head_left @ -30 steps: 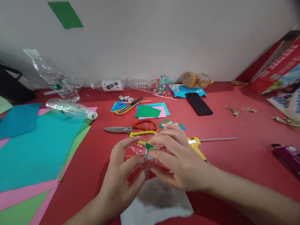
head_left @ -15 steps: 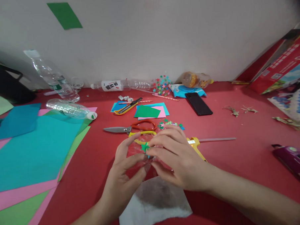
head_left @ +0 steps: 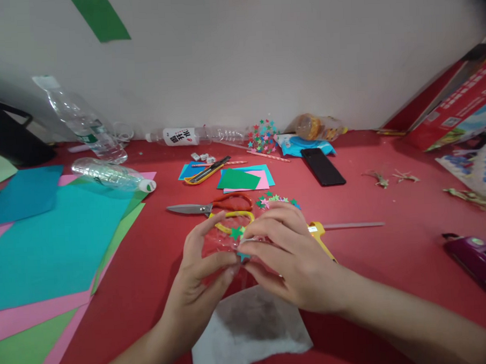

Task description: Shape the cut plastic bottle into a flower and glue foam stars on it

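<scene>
My left hand [head_left: 204, 267] is closed on a clear plastic piece [head_left: 225, 239], thumb and index finger curled at its near side. The piece is see-through, and its full shape is hard to make out. A green star [head_left: 236, 233] and a paler green one sit on it. My right hand [head_left: 282, 250] pinches at a small blue star [head_left: 243, 255] against the plastic, its fingertips meeting those of the left. Just beyond the hands lie scissors [head_left: 231, 202] with red and yellow handles. A pile of small coloured stars [head_left: 274, 200] is partly hidden behind my right hand.
A yellow glue gun [head_left: 317, 229] with a glue stick lies right of my hands, a white cloth [head_left: 253, 326] below them. Behind are a box cutter [head_left: 206, 173], paper cards [head_left: 238, 179], a phone [head_left: 323, 166] and plastic bottles [head_left: 109, 174]. Coloured sheets [head_left: 56, 238] spread at left.
The plastic piece has turned slightly in my fingers, and the blue star shows more clearly between the fingertips. Both hands keep nearly the same place; the view has shifted a little.
</scene>
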`<state>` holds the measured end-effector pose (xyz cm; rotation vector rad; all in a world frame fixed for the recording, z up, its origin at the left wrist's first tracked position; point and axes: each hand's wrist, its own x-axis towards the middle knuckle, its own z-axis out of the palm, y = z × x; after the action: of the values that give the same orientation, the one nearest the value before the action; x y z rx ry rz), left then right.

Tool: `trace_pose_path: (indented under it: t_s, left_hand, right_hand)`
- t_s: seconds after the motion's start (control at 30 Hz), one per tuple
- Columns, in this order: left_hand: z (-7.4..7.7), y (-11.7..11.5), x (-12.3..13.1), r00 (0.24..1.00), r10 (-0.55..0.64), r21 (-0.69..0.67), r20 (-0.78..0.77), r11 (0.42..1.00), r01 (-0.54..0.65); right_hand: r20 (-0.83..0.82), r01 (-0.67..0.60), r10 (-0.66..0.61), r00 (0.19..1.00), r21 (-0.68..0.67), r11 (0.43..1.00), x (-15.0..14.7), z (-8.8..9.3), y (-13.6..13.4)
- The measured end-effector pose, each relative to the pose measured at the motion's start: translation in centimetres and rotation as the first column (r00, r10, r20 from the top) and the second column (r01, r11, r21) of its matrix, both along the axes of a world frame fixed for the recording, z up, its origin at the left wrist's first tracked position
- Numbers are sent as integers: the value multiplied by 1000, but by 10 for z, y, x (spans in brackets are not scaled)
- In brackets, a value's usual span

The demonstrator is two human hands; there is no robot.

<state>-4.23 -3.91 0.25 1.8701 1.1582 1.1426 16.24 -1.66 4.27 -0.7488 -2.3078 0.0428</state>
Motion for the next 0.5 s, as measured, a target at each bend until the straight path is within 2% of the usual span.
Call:
trace_pose_path:
  t_s: [0.23,0.37,0.5]
  left_hand:
    - [0,0,-1,1000,-30,6,4,1000,30]
    - [2,0,-1,997,-24,1,-73,1000,24]
    - [2,-2,0,993,-33,12,-112,999,35]
  right_hand:
    - [-18,23,-22,1000,61,998,-1,1,0]
    - [-68,60,-54,996,88,994,-2,-1,-1]
    - [-16,57,-56,998,76,995,0,-2,-1]
